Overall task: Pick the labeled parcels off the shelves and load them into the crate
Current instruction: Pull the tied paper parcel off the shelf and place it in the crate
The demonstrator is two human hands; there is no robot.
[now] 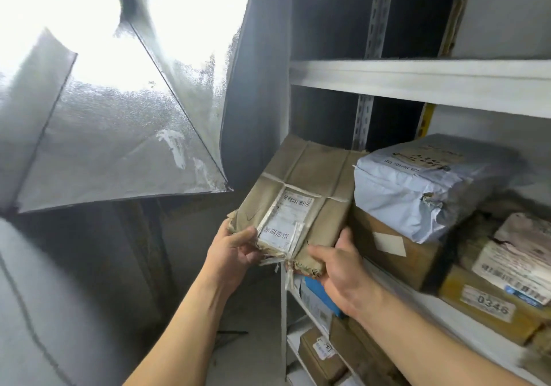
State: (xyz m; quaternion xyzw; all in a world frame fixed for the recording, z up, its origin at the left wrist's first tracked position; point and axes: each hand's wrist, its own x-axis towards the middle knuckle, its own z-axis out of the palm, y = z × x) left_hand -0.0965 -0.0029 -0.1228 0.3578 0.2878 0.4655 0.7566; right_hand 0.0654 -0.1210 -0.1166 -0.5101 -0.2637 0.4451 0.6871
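Brown paper, scuffed and torn along its near edge, wraps the parcel (301, 198) you have between both hands, and its white shipping label (284, 218) faces up toward you. Your left hand (235, 251) grips the near left corner, thumb curled over the top beside the label and fingers underneath. Your right hand (340, 263) grips the near right corner the same way, thumb on top and the rest wrapped below the ragged edge. Neither hand is slack; both are closed round the parcel.

The parcel is tilted, far end up and away, near end down at your hands, so its long axis runs straight away from you and slightly to the right. Its far right edge lies just beside, perhaps touching, the grey plastic mailer (429, 186) stacked on a cardboard box (393, 248) on the shelf (417, 75) unit. Whether the far end rests on the shelf or hangs free of it, you cannot tell from here.

What the next move turns on: the parcel sits at the open left end of the shelving, and everything else stacked there lies to its right. So the free way out looks to be toward you and to the left, along the parcel's own length. The crate is not in view, so you will have to turn to find it. Mind the frayed near edge and the loose tape strands (287, 272) hanging from it; the wrapping may tear further under a hard pinch
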